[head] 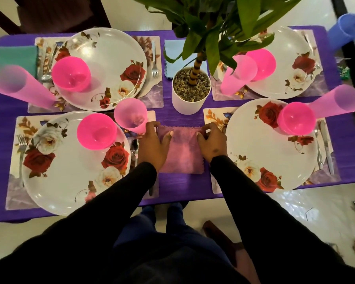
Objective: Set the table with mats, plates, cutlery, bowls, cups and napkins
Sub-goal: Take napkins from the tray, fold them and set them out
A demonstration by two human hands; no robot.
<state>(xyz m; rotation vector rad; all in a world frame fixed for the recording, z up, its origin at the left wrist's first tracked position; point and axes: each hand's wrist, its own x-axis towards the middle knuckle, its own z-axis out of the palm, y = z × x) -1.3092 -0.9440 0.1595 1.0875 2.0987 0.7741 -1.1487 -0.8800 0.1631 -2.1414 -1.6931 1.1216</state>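
Note:
A folded pink napkin [182, 154] lies on the purple tablecloth [172, 183] between the two near place settings. My left hand [154, 144] pinches its far left corner and my right hand [211, 143] pinches its far right corner. Each setting has a floral mat, a white rose-patterned plate [70, 177] with a pink bowl [96, 131] on it, a pink cup [131, 115] and cutlery. A fork [21, 156] lies left of the near left plate. A knife [327, 146] lies right of the near right plate [271, 146]. A teal napkin [14, 56] and a light blue napkin [172, 56] lie at the far settings.
A white pot [190, 99] with a tall green plant stands in the table's middle, just beyond the pink napkin. A blue cup [346, 29] sits off the far right corner. A dark chair [55, 13] stands beyond the table. Scraps lie on the floor at right.

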